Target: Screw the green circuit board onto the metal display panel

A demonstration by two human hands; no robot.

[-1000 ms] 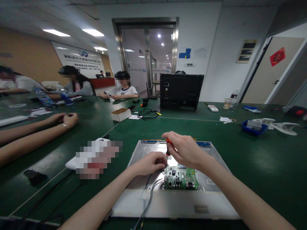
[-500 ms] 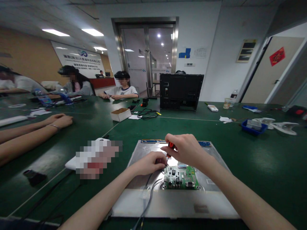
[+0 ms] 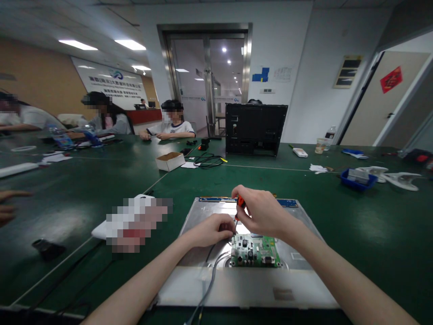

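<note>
A silver metal panel (image 3: 243,284) lies flat on the green table in front of me, with a small green circuit board (image 3: 256,256) mounted on it. My right hand (image 3: 262,212) grips a red-handled screwdriver (image 3: 239,204), held upright with its tip at the board's upper left corner. My left hand (image 3: 211,230) rests on the panel beside that corner, fingers pinched around the screwdriver's tip. Grey cables (image 3: 211,271) run from the board toward me.
A black monitor housing (image 3: 255,129) stands upright at the back. A small cardboard box (image 3: 171,161), black cables (image 3: 208,160), a blue tray (image 3: 358,179) and white parts (image 3: 399,177) lie about. A black object (image 3: 47,248) sits left. Other people sit along the left side.
The neighbour's arms on the left have pulled back off the table, leaving only fingertips at the frame edge. My right hand has shifted slightly on the screwdriver handle.
</note>
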